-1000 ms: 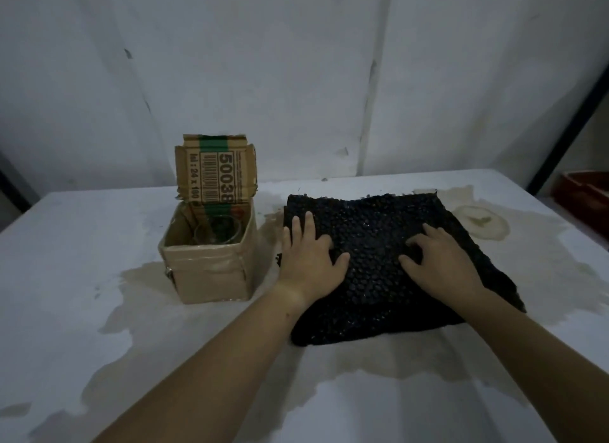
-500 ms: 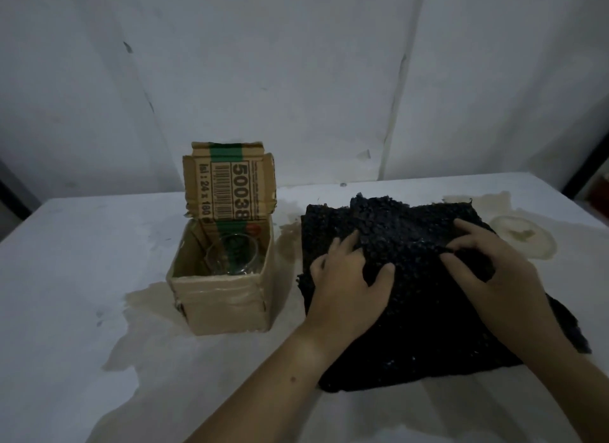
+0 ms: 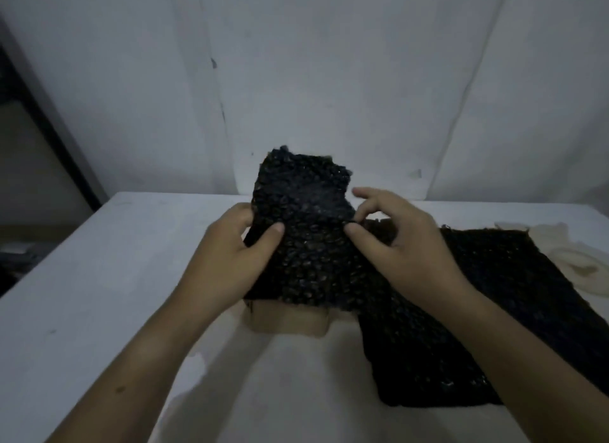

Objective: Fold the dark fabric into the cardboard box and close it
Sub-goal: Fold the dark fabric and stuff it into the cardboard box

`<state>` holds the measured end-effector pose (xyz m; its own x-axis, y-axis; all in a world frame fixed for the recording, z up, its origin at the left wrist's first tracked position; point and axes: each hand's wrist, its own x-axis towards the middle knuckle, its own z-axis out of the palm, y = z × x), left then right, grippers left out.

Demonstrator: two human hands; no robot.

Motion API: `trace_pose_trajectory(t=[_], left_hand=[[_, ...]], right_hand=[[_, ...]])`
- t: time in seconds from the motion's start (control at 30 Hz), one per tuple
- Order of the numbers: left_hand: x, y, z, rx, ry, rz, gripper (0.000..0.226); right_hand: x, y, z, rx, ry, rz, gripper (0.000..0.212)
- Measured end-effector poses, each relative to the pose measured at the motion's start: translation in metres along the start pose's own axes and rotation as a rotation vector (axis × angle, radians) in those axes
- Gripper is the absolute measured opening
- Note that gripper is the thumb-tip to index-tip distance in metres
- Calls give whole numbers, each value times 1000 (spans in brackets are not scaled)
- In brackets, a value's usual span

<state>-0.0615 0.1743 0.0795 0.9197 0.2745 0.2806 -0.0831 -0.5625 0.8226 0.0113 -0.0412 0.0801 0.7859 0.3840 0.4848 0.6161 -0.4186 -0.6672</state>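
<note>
Half a second ago I saw the dark fabric lying flat on the table beside the cardboard box, both hands pressed on top of it. Now one end of it is lifted and draped over the box, covering the opening and the raised flap, so that only the lower front wall of the box shows beneath the fabric's edge. The glass that stood inside the box is hidden from me now. The view has also shifted, and the box sits near the middle of the picture instead of at the left.

My left hand grips the left edge of the raised part, thumb on the near face and fingers curled behind it. My right hand pinches the right edge between thumb and forefinger, the other fingers loosely spread above. The raised end stands up past both hands, tilted toward the wall. The rest of the fabric trails off to the right and lies flat on the table, reaching under my right forearm.

Counting what I can see: one fabric, one box, two hands, one table. Pale stains mark the table past the far right edge of the fabric.
</note>
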Motion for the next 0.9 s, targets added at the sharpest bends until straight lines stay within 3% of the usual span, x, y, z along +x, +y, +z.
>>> trace_pose_trajectory(t=[0.1,0.33,0.47,0.6,0.7,0.8,0.9], left_hand=[[3,-23,-6,139,-12,-51,10],[17,-33,-5,407,-144,-79,91],[32,-26,-4,730,-354,-49,70],[48,-20,-1,848,-613,-163,72],[60,-15,2,815,-753,-287,63],[67,-7,7,830,-806,-300,47],[67,-8,4,857,-773,-267,50]], right_hand=[[10,-1,17,-136,-164,1,14],[23,-4,26,-439,-423,22,17],[35,-8,32,-551,-625,126,55],[53,-17,39,-638,-849,207,65],[64,-20,49,-564,-975,300,63],[64,-19,50,-591,-964,256,64],[59,-21,38,-600,-734,71,65]])
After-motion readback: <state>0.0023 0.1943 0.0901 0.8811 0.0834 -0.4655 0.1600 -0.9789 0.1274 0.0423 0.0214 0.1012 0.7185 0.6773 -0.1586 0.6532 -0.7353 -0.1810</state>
